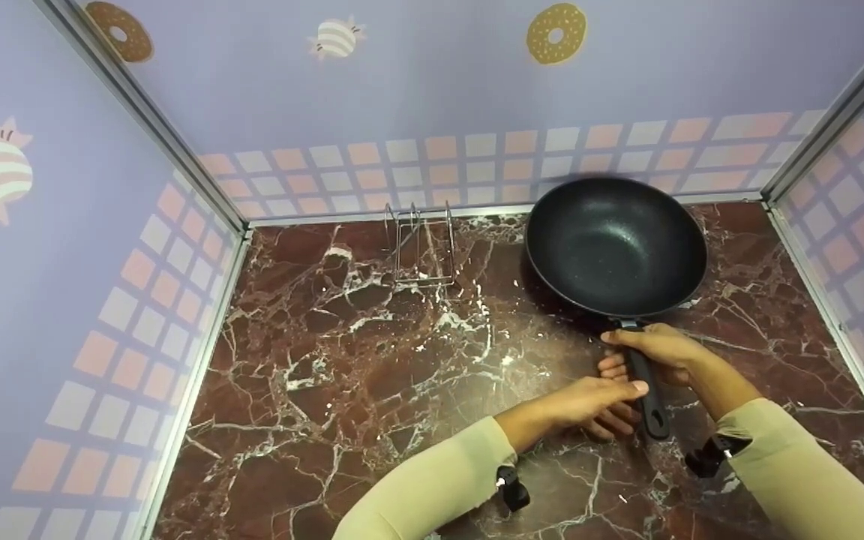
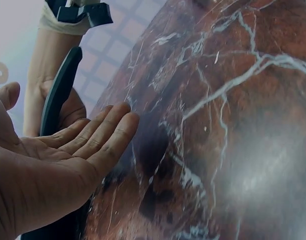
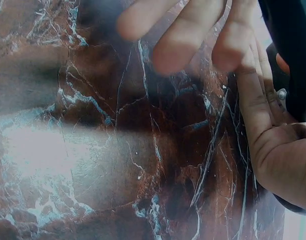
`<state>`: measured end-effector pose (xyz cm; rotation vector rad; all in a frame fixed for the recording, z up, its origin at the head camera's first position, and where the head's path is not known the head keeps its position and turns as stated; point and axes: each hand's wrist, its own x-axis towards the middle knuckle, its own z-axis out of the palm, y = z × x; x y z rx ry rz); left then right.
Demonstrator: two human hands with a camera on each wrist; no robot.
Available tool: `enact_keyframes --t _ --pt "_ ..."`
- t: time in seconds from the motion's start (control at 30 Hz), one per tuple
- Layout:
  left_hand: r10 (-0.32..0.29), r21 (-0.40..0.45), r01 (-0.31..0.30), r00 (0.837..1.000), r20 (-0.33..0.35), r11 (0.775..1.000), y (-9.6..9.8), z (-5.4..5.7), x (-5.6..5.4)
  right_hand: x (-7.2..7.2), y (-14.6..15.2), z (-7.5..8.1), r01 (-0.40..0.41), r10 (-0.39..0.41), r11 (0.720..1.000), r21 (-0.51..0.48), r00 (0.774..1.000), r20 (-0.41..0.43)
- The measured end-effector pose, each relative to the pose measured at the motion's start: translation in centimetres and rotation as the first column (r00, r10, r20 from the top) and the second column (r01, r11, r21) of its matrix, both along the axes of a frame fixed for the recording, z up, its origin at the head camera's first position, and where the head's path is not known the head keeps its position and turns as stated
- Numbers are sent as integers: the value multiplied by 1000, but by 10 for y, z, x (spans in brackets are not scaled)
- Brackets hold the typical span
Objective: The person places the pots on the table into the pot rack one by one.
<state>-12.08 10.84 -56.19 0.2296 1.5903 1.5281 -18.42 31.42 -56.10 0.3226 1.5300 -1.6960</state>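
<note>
A black frying pan (image 1: 616,244) with deep sides sits at the back right, its handle (image 1: 655,420) pointing toward the person. Close to the pan body, the right hand (image 1: 661,352) grips the handle, thumb over the top and fingers underneath. The left hand (image 1: 589,401) is beside the lower handle, its thumb tip overlapping the handle in the head view. In the left wrist view, the left hand (image 2: 68,160) has straight fingers and the thumb raised apart from them. The right wrist view shows the right hand (image 3: 278,140) under the dark handle (image 3: 288,55).
A small metal wire rack (image 1: 424,247) stands by the back wall, left of the pan. White crumbs (image 1: 481,307) are scattered over the reddish-brown marbled tabletop (image 1: 274,420). Lilac patterned panels (image 1: 432,97) enclose the back and both sides.
</note>
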Motion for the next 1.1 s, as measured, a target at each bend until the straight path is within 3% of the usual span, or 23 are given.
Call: enact_keyframes --t 0.23,0.47,0.7,1.1 --pt "43 117 -53 996 80 992 17 -4 5 0 -2 -1 14 -14 1000 -3 1000 27" --pt "84 191 -119 980 181 974 26 -6 9 0 -2 -2 15 -15 1000 0 999 35" --pt "59 188 -91 983 172 978 32 -6 9 0 -2 1 18 -16 999 -39 999 47" --pt "91 259 -170 952 291 951 41 -9 8 -1 4 0 -3 19 982 -191 997 81"
